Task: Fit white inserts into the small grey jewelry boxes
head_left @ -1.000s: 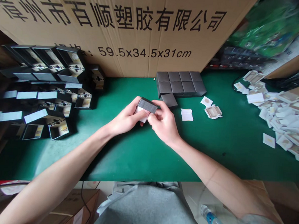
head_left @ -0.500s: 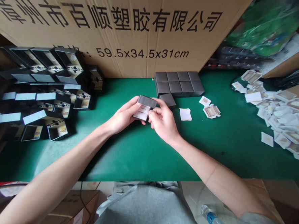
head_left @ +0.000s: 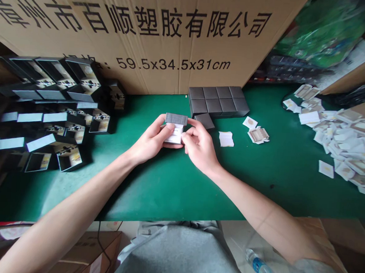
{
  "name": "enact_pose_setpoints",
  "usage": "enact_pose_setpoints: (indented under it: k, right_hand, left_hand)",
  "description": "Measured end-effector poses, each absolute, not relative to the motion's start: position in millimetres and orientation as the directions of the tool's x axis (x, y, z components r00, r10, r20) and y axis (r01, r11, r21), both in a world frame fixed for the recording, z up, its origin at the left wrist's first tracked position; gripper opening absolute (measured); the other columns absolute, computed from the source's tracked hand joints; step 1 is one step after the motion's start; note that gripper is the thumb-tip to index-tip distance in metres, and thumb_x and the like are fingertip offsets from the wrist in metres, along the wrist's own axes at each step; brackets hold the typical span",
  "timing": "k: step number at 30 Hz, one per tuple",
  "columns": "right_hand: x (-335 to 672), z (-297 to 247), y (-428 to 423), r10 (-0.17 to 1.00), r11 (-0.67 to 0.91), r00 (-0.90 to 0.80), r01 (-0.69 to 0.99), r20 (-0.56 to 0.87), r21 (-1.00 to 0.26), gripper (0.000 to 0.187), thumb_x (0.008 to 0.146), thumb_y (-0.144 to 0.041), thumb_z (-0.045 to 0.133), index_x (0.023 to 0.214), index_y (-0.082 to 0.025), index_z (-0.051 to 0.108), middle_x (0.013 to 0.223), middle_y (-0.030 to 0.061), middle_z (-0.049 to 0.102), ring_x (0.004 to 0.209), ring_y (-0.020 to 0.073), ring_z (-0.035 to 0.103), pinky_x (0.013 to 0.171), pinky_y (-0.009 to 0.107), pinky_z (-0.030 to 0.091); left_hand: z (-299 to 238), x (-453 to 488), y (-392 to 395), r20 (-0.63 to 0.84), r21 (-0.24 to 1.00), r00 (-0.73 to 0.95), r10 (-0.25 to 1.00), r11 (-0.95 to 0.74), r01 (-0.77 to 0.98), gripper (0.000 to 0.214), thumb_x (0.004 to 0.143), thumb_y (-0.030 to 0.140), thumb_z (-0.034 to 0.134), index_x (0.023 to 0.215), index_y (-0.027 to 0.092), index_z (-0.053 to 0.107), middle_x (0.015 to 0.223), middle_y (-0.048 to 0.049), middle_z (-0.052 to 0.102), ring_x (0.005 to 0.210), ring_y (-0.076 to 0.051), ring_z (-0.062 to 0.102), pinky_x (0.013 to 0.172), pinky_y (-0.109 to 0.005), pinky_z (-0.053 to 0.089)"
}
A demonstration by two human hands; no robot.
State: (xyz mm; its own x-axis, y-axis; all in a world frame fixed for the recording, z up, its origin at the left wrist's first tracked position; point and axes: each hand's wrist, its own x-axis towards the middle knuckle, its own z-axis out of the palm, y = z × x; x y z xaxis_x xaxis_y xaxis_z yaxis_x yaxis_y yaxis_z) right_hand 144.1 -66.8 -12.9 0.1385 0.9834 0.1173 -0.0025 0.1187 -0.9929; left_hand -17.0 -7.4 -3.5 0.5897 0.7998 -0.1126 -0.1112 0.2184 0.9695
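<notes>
The box (head_left: 176,119) between my hands isn't closed yet, white card (head_left: 177,135) showing; my left hand (head_left: 149,143) grips it, my right hand (head_left: 202,148) holds its right edge. Beyond my right, closed boxes (head_left: 212,107) look finished; off my left, open boxes (head_left: 73,156) seem unfinished.

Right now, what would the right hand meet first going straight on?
The right hand would likely meet the small dark-grey box with white insides, held by the left hand; depth is unclear.
</notes>
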Motion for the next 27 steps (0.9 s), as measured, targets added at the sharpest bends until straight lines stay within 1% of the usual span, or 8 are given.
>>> enact_pose_setpoints:
  k: [3, 6, 9, 14, 16, 22, 25, 27]
  right_hand:
    - [143, -13, -67, 0.983, 0.119, 0.141, 0.011, 0.12, -0.993, 0.035, 0.09, -0.037, 0.063, 0.121, -0.023, 0.056, 0.081, -0.0049, 0.058, 0.059, 0.0076, 0.054, 0.053, 0.022, 0.045]
    - [142, -9, -67, 0.984, 0.096, 0.148, 0.038, 0.1, -0.995, 0.041, 0.089, -0.047, 0.065, 0.121, -0.022, 0.057, 0.088, -0.0017, 0.062, 0.067, 0.0093, 0.058, 0.057, 0.022, 0.048]
    - [141, -4, -69, 0.99, 0.055, 0.124, 0.056, 0.061, -0.997, 0.046, 0.087, -0.056, 0.067, 0.118, -0.022, 0.059, 0.091, 0.0006, 0.065, 0.071, 0.0116, 0.061, 0.056, 0.023, 0.048]
    - [143, -1, -70, 0.999, -0.008, 0.043, 0.046, -0.006, -0.999, 0.046, 0.085, -0.057, 0.069, 0.112, -0.021, 0.06, 0.078, -0.0009, 0.069, 0.068, 0.0134, 0.064, 0.056, 0.024, 0.048]
    - [143, -1, -70, 0.999, -0.014, 0.032, 0.021, -0.013, -1.0, 0.048, 0.085, -0.058, 0.069, 0.114, -0.021, 0.059, 0.08, -0.0004, 0.07, 0.071, 0.0139, 0.065, 0.057, 0.024, 0.049]
    - [146, -3, -68, 1.0, 0.002, -0.002, -0.072, 0.002, -0.997, 0.053, 0.082, -0.058, 0.072, 0.117, -0.02, 0.059, 0.083, 0.0004, 0.071, 0.079, 0.016, 0.07, 0.06, 0.024, 0.049]
    - [146, -5, -68, 1.0, 0.022, -0.003, -0.094, 0.022, -0.995, 0.05, 0.083, -0.055, 0.073, 0.116, -0.02, 0.059, 0.083, 0.0005, 0.072, 0.081, 0.0164, 0.071, 0.061, 0.024, 0.05]
    - [146, -6, -67, 1.0, 0.025, 0.014, -0.096, 0.023, -0.995, 0.047, 0.084, -0.053, 0.072, 0.116, -0.02, 0.059, 0.084, 0.0007, 0.072, 0.08, 0.0159, 0.07, 0.062, 0.024, 0.051]
  left_hand:
    - [-4, -16, -6, -0.083, 0.968, 0.554, 0.829, 0.199, -0.153, 0.036, 0.095, 0.045, 0.062, 0.125, 0.026, 0.056, 0.117, -0.0052, 0.068, 0.103, -0.02, 0.07, 0.086, -0.037, 0.064]
    - [-4, -15, -6, -0.038, 0.969, 0.523, 0.852, 0.159, -0.188, 0.036, 0.097, 0.046, 0.059, 0.127, 0.027, 0.057, 0.13, -0.0061, 0.065, 0.112, -0.022, 0.067, 0.094, -0.043, 0.06]
    - [-7, -15, -5, 0.014, 0.969, 0.504, 0.864, 0.113, -0.219, 0.037, 0.099, 0.047, 0.055, 0.131, 0.029, 0.058, 0.14, -0.0054, 0.059, 0.12, -0.023, 0.062, 0.1, -0.043, 0.057]
    - [-11, -17, -4, 0.03, 0.978, 0.533, 0.846, 0.085, -0.19, 0.04, 0.1, 0.048, 0.052, 0.133, 0.027, 0.058, 0.132, -0.0062, 0.063, 0.116, -0.022, 0.062, 0.098, -0.038, 0.057]
    - [-10, -17, -5, 0.028, 0.979, 0.541, 0.841, 0.086, -0.184, 0.04, 0.1, 0.048, 0.053, 0.133, 0.026, 0.058, 0.131, -0.0071, 0.063, 0.113, -0.021, 0.062, 0.096, -0.037, 0.057]
    - [-4, -15, -8, 0.027, 0.972, 0.557, 0.83, 0.109, -0.21, 0.041, 0.1, 0.048, 0.052, 0.133, 0.024, 0.059, 0.141, -0.0093, 0.059, 0.111, -0.021, 0.063, 0.089, -0.034, 0.06]
    - [-2, -14, -8, 0.009, 0.968, 0.553, 0.833, 0.131, -0.213, 0.039, 0.099, 0.048, 0.054, 0.131, 0.025, 0.059, 0.139, -0.0093, 0.061, 0.112, -0.021, 0.064, 0.089, -0.033, 0.06]
    - [-1, -15, -8, 0.0, 0.971, 0.561, 0.828, 0.135, -0.2, 0.041, 0.098, 0.049, 0.056, 0.13, 0.024, 0.058, 0.133, -0.0098, 0.065, 0.107, -0.021, 0.067, 0.088, -0.034, 0.06]
